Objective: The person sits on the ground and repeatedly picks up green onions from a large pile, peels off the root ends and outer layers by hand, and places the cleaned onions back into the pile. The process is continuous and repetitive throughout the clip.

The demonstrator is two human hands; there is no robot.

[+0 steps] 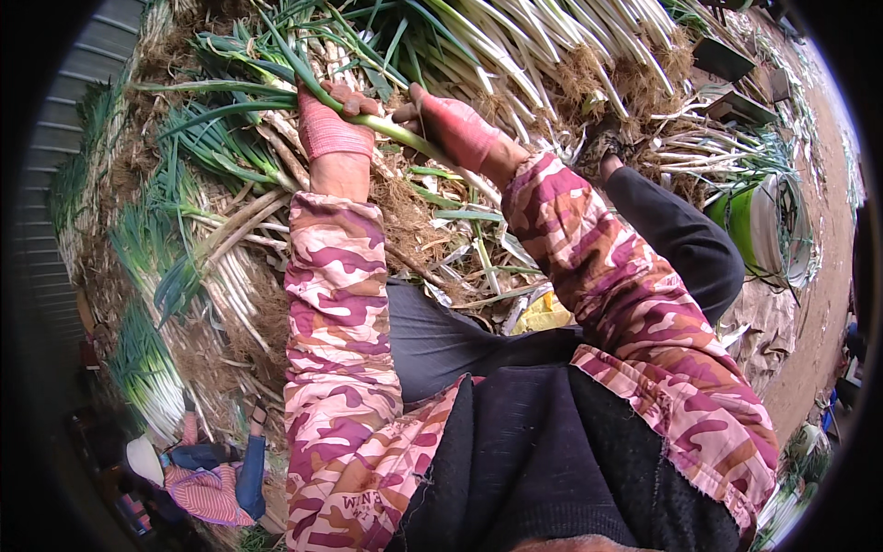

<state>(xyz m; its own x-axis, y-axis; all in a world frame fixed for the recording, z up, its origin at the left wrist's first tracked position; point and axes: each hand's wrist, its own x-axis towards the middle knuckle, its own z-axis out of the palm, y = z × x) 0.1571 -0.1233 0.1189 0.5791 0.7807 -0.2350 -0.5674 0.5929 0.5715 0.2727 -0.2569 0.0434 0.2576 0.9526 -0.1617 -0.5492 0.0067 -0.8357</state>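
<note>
A long green onion (pixel 393 131) slants across in front of me, its green leaves up to the left and its pale end down to the right. My left hand (pixel 338 121), in a pink knit fingerless glove, holds it near where the leaves begin. Gloved the same way, my right hand (pixel 452 131) is on the stalk lower down, thumb raised and fingers curled; part of its grip is hidden. Beneath both hands lie stripped leaves and root litter (pixel 414 214). Just beyond them rests a pile of white-stemmed green onions (pixel 510 48) with roots attached.
More untrimmed green onions (pixel 234 145) are heaped to the left. On the right are a small bundle (pixel 717 152) and a green-and-white roll (pixel 766 228) of strapping. My bent leg (pixel 676 228) borders the litter. Another person (pixel 207 483) sits at lower left.
</note>
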